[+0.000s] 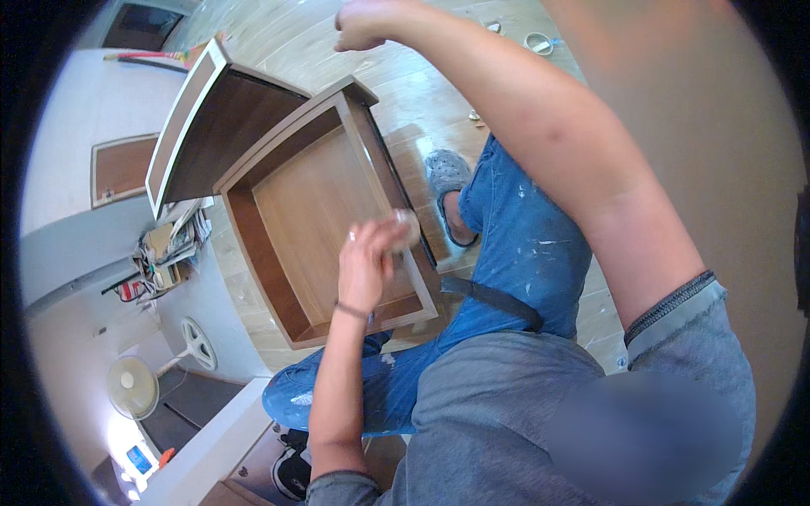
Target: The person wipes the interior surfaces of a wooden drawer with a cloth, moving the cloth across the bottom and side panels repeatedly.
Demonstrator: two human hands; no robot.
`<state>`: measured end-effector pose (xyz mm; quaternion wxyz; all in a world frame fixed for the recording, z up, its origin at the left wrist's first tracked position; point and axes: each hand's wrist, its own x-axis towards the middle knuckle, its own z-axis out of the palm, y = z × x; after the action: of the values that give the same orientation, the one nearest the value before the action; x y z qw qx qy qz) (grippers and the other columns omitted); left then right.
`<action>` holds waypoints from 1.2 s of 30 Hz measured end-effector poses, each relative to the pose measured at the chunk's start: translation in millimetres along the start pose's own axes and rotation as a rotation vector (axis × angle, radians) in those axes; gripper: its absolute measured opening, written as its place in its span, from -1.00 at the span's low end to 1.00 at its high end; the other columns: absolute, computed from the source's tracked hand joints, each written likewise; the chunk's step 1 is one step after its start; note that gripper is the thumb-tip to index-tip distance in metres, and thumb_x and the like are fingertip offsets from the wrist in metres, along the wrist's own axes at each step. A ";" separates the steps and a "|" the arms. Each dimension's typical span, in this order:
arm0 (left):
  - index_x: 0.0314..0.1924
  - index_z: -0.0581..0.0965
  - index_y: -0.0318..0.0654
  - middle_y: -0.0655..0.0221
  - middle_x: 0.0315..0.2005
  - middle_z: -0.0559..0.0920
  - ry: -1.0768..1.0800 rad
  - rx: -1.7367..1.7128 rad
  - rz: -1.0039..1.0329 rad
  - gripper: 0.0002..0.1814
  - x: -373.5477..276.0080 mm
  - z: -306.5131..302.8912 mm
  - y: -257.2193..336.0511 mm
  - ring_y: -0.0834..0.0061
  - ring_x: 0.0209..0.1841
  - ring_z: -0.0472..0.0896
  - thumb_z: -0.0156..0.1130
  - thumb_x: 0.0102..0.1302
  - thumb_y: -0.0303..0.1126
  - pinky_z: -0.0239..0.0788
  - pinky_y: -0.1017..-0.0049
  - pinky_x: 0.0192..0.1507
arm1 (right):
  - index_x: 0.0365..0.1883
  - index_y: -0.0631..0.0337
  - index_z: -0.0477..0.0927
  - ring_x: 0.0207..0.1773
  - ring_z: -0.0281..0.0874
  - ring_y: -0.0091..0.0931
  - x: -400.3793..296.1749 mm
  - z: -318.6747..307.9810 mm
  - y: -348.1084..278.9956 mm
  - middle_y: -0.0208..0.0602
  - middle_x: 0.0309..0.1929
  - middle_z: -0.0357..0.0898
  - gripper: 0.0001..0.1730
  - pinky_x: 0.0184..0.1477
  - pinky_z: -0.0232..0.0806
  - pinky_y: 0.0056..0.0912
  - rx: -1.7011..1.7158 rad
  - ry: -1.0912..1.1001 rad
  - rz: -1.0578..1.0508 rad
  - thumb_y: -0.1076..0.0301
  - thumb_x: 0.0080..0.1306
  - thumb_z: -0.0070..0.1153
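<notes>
My left hand (367, 259) is over the near side of an open wooden drawer-like box (237, 221), its fingers around a small, round, pale object (407, 229) blurred by motion. The inside of the box shows a brown wood bottom. My right hand (364, 28) is stretched out at the top edge of the view, above the floor beyond the box; its fingers look curled, and what they may hold is hidden. A dark strap or strip (500, 300) lies across my thigh, close to the corner of the box.
A dark panel with white edges (234, 120) stands against the far side of the box. Piled papers (171, 243) and a pedestal fan (133, 386) are at the left. A tape roll (538, 43) and small scraps (475, 116) lie on the floor, near my foot in a grey clog (448, 169).
</notes>
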<state>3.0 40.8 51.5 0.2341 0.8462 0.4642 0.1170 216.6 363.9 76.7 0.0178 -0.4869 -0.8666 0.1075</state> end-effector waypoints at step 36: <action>0.00 0.73 -0.17 0.23 -0.16 0.71 -0.203 -0.284 -0.208 -0.48 -28.8 -75.5 48.3 0.22 -0.07 0.66 0.20 0.00 -0.71 0.50 0.34 0.02 | -0.28 0.28 0.79 -0.28 0.76 -0.25 -41.0 -37.3 9.3 -0.07 -0.34 0.78 -0.52 -0.10 0.57 -0.13 0.123 0.025 0.126 0.02 0.38 0.05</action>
<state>-8.6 16.1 141.6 0.4076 0.7596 0.5019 0.0705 251.0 340.1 114.3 0.0516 -0.5396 -0.8258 0.1554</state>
